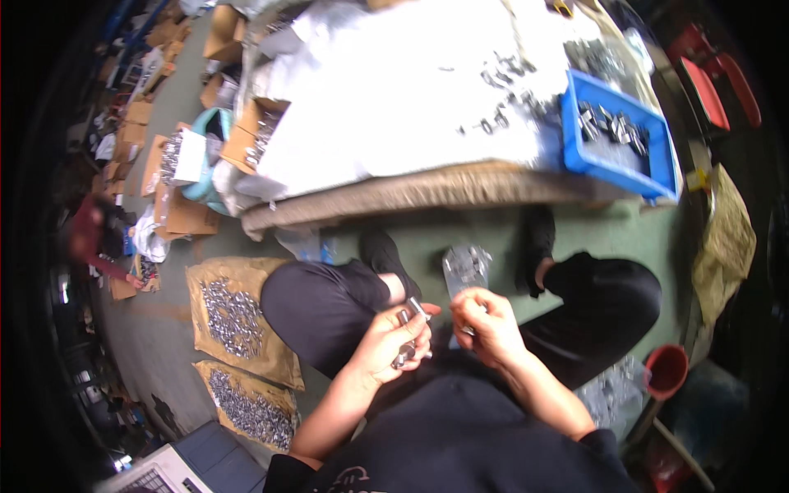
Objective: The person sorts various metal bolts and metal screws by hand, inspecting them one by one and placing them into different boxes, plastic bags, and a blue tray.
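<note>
Several small shiny metal parts are gripped in my left hand, with one cylindrical piece sticking up by the thumb. Close by on the right, my right hand is closed, and a bit of metal shows at its fingers; its exact kind is hidden. Both hands are held above my lap, apart from each other. Beyond them, a clear plastic bag with metal parts in it lies on the floor between my feet.
A white-covered table stands ahead, with loose metal parts and a blue bin on it. Two brown sacks topped with metal pieces lie at left. A red bucket stands at right. Another person works far left.
</note>
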`<state>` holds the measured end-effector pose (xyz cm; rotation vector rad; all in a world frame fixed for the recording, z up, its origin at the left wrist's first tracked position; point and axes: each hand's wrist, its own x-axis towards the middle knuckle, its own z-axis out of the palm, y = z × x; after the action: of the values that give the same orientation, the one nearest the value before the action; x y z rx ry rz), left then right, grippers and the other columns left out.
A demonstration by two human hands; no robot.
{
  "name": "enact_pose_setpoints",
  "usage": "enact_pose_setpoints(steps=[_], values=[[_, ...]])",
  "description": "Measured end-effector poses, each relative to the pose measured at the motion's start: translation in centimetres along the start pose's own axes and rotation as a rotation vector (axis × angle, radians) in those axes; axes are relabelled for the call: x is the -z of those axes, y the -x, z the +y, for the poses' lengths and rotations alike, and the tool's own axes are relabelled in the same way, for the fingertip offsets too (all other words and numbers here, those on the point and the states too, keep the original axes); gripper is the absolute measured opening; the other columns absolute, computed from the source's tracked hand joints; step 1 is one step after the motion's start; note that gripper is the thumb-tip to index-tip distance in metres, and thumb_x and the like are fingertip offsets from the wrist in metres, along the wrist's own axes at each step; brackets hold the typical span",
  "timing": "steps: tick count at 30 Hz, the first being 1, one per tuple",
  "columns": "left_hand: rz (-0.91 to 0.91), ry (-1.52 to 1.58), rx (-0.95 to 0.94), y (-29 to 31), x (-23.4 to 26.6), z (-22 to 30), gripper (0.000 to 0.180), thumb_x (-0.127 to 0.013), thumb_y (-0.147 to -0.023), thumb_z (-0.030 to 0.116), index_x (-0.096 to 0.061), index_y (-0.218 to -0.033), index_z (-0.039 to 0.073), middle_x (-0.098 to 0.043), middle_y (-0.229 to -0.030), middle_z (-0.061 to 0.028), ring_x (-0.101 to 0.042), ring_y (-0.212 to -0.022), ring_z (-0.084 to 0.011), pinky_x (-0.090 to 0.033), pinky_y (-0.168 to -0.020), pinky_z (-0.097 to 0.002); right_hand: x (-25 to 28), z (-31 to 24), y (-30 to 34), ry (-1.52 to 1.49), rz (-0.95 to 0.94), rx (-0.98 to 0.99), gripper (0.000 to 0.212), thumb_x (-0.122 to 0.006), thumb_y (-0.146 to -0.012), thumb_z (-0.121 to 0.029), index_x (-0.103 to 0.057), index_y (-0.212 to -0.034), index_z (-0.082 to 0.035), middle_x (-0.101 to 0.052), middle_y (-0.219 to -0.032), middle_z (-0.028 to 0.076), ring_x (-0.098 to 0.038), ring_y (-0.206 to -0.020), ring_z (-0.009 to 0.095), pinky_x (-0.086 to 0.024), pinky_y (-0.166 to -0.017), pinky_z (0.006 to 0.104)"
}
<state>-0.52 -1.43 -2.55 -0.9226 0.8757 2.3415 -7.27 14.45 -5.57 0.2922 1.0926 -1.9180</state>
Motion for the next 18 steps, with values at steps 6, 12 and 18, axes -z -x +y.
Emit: enact_pose_setpoints(steps=[6, 12, 18], values=[[-0.113, 0.243, -0.097, -3.7, -0.1, 10.8, 0.028, -0.042, -0.089, 0.026, -0.045, -0.11, 0.007, -0.036, -0.059, 0.0014, -0.036, -0.048, -0.0074, -0.026, -0.031, -0.0164, 2.0, -0.8, -1.4, -0.257, -0.109, -0.198, 0.013, -0.059, -0.079, -0.012, -0.052, -0.076, -0.002, -0.05, -0.066, 0.01, -0.048, -0.055, 0.018, -0.037, -0.039, 0.023], [0.247, -0.063, -0.558, -12.1, -0.2, 31.5, 0.021, -0.047, -0.086, 0.022, -0.05, -0.101, 0.008, -0.044, -0.058, -0.0009, -0.044, -0.047, -0.0112, -0.027, -0.031, -0.0219, 2.5, -2.9, -3.4, -0.264, -0.1, -0.262, 0.013, -0.057, -0.08, -0.01, -0.05, -0.074, -0.001, -0.043, -0.058, 0.005, -0.039, -0.045, 0.011, -0.029, -0.037, 0.0204], [0.53, 0.08, -0.8, -18.0, 1.9, 45.6, 0.02, -0.047, -0.087, 0.022, -0.045, -0.074, 0.007, -0.047, -0.059, -0.0043, -0.047, -0.048, -0.0139, -0.029, -0.033, -0.0221, 3.7, -4.2, -5.4, -0.301, -0.041, -0.216, 0.011, -0.057, -0.079, -0.009, -0.052, -0.075, -0.001, -0.046, -0.058, 0.005, -0.042, -0.046, 0.012, -0.032, -0.039, 0.0223]])
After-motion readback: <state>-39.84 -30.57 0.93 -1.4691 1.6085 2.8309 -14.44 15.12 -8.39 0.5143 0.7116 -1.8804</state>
